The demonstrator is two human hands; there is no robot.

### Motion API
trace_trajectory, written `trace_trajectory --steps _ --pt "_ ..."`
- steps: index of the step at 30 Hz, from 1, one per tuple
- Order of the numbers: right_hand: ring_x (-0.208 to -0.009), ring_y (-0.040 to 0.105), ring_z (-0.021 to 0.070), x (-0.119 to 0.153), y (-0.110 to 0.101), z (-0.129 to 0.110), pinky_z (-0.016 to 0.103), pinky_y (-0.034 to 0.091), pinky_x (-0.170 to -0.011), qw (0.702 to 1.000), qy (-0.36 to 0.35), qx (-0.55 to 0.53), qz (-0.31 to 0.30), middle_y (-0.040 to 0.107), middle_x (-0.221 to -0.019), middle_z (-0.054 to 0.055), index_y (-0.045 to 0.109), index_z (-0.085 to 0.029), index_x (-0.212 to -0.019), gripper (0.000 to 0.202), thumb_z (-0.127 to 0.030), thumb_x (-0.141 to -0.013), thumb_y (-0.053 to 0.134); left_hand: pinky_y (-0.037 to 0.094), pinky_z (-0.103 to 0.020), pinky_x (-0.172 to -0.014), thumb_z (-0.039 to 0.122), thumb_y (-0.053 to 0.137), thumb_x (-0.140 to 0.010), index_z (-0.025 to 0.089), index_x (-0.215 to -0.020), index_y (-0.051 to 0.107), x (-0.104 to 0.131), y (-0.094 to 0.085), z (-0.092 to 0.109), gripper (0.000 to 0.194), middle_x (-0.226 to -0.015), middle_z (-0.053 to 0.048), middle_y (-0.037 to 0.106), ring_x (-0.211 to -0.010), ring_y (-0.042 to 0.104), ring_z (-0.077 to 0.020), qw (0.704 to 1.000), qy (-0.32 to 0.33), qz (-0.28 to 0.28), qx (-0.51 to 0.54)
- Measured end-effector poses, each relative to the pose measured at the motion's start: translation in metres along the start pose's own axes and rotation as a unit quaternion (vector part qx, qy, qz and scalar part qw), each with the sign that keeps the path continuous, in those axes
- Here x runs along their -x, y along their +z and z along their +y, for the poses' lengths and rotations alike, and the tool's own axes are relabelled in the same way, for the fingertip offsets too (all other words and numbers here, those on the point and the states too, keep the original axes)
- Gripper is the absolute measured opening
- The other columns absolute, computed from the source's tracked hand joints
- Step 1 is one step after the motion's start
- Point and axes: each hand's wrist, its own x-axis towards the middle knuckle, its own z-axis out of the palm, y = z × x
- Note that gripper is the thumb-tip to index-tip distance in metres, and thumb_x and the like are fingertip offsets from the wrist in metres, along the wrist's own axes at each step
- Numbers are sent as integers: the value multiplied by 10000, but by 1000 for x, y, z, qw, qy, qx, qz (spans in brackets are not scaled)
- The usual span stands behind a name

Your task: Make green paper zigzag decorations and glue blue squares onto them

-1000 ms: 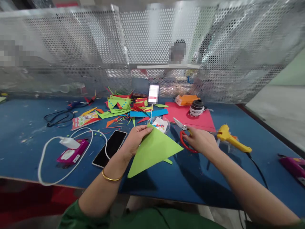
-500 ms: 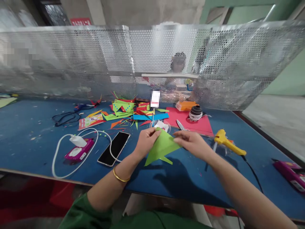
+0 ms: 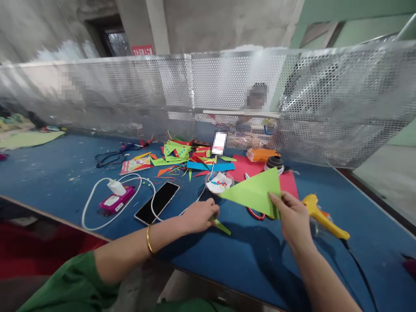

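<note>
My right hand [image 3: 294, 216] pinches a large green paper triangle [image 3: 255, 190] near its right edge, raised above the table with its long point toward the left. Lower and to the left, my left hand [image 3: 202, 215] has its fingers curled closed on a narrow green paper strip [image 3: 223, 227], whose free end juts out to the right. Under the triangle, red-handled scissors [image 3: 256, 214] show only in part. A small bowl [image 3: 208, 187] with white paper and small coloured pieces in it stands just beyond my hands.
On the blue table [image 3: 195, 249] lie a phone [image 3: 157, 201], a purple power strip [image 3: 113, 203] with a white cable, and a yellow glue gun [image 3: 325, 219]. Green and red paper crafts [image 3: 177, 150] and scraps are at the back. Behind a perforated metal screen [image 3: 146, 95] sits another person.
My hands have moved apart. The right hand has carried the triangle rightward and turned it, while the left has dropped lower with the strip. The view has shifted.
</note>
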Motion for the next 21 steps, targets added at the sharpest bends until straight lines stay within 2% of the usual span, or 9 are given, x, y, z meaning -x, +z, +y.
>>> trace_trajectory --steps 2,3,6,7,13,15,18,21 --pt "-655 653 163 4 3 3 273 551 -597 999 17 -3 -30 750 -767 8 767 -205 -849 328 -416 -626 880 477 -294 -739 235 722 -789 233 -871 693 -3 1 0 87 -1025 -33 682 -896 673 -221 1000 8 -12 -9" --pt "-660 662 168 6 4 3 279 557 -606 999 29 -9 -44 754 -771 11 769 -204 -857 327 -420 -635 876 475 -301 -737 241 715 -795 235 -886 692 -4 1 0 94 -1002 -35 687 -894 670 -225 1000 10 -14 -11" --pt "-658 684 187 7 5 0 298 571 -606 995 68 -44 -62 768 -794 16 765 -209 -865 334 -440 -647 867 468 -333 -758 246 738 -755 256 -1065 676 -6 -2 -3 317 -1024 -52 702 -948 660 -264 1000 13 7 4" --pt "-650 690 195 7 5 -1 307 575 -596 993 80 -57 -61 772 -798 19 763 -211 -871 343 -445 -643 868 464 -338 -748 252 736 -750 270 -1065 677 -7 -4 -4 320 -1012 -47 708 -939 660 -268 1000 18 8 9" --pt "-650 714 226 8 7 -3 338 592 -576 988 109 -84 -73 782 -816 24 765 -230 -884 349 -436 -626 877 393 -336 -570 265 717 -724 293 -772 695 -15 -9 -6 59 -721 -8 681 -698 639 -248 998 42 -17 36" --pt "-645 714 216 9 7 -3 327 594 -576 986 122 -88 -75 780 -808 18 764 -231 -873 337 -421 -621 883 370 -325 -548 236 699 -714 293 -712 684 -15 -10 -2 59 -672 2 663 -648 615 -224 997 48 -23 54" --pt "-616 700 182 6 4 -5 284 587 -556 985 136 -99 -37 769 -768 4 759 -229 -846 340 -388 -583 906 369 -313 -585 224 690 -711 279 -719 688 -10 -20 4 55 -762 0 698 -706 612 -212 996 53 -9 77" --pt "-575 676 144 0 0 -6 226 563 -509 986 109 -112 53 748 -717 -23 728 -234 -777 335 -343 -531 928 344 -301 -595 225 673 -740 274 -733 709 -8 -49 0 61 -734 5 700 -689 598 -193 995 40 9 90"
